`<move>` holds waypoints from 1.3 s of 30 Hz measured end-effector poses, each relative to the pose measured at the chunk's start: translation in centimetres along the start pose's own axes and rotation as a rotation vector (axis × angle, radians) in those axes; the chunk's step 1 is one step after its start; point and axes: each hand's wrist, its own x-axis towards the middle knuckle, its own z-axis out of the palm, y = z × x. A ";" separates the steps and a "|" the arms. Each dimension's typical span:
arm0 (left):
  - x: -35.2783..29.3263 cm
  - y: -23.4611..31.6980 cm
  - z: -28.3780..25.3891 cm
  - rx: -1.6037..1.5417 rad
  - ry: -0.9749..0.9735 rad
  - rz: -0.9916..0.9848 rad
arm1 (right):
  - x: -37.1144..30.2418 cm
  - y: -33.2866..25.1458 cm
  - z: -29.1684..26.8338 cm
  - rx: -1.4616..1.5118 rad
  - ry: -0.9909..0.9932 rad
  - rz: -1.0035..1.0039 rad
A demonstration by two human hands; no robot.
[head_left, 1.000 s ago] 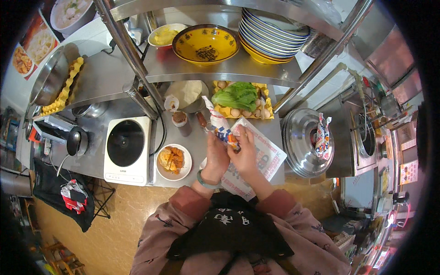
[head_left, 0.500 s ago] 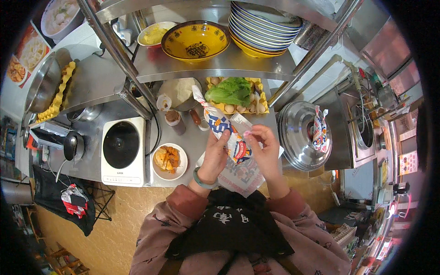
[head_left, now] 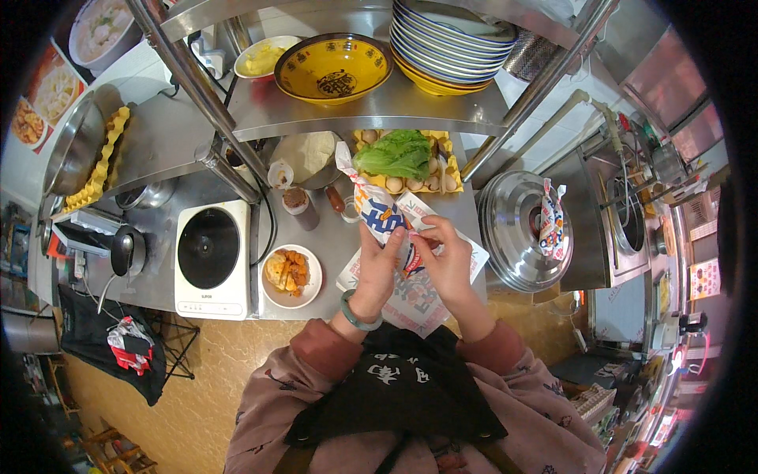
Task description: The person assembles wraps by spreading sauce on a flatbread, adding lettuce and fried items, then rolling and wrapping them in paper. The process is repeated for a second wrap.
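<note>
A long roll in printed white, blue and orange wrapping paper [head_left: 373, 205] slants up and away over the counter, its far end twisted. My left hand [head_left: 374, 267] is closed around its near part, thumb on top. My right hand [head_left: 447, 257] is closed in a pinch at the roll's right side, its fingertips against the paper. Between them shows a small pink piece, too small to name surely. Below both hands lie flat sheets of printed wrapping paper [head_left: 420, 306] on the steel counter. What is inside the roll is hidden.
Left of my hands stand a white bowl [head_left: 313, 278] of golden fried pieces, a brown-topped jar [head_left: 298, 207] and an induction cooker [head_left: 209, 251]. Lettuce [head_left: 395, 154] lies on a yellow egg tray [head_left: 452, 180]. Another wrapped roll [head_left: 551, 221] rests on steel lids [head_left: 509, 225]. A shelf [head_left: 371, 121] overhangs.
My right hand has moved left and down, bringing the pink piece from just off the roll to against its wrapper. My left hand keeps hold of the roll, which has turned slightly.
</note>
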 end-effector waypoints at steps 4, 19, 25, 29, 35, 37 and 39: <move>-0.1 0.2 -0.1 0.046 0.010 -0.031 | 0.0 -0.2 -0.3 -0.015 0.012 0.068; -0.5 -0.1 0.2 0.050 -0.088 0.062 | 0.3 -0.1 -0.2 -0.025 -0.034 0.085; -0.1 -0.2 -0.6 -0.063 -0.075 -0.005 | 0.1 0.3 -0.9 -0.207 0.097 -0.095; 0.0 -0.5 -1.1 -0.191 -0.182 -0.034 | 0.1 0.8 -0.6 0.164 -0.101 0.124; -0.1 -0.6 -1.7 -0.220 -0.311 -0.046 | 0.2 2.0 -0.9 0.614 -0.347 0.473; 0.0 -0.6 -1.9 -0.272 -0.345 -0.087 | 0.0 2.5 -0.9 0.762 -0.337 0.571; 0.1 -0.6 -2.1 -0.289 -0.366 -0.100 | -0.1 3.0 -0.8 0.805 -0.344 0.659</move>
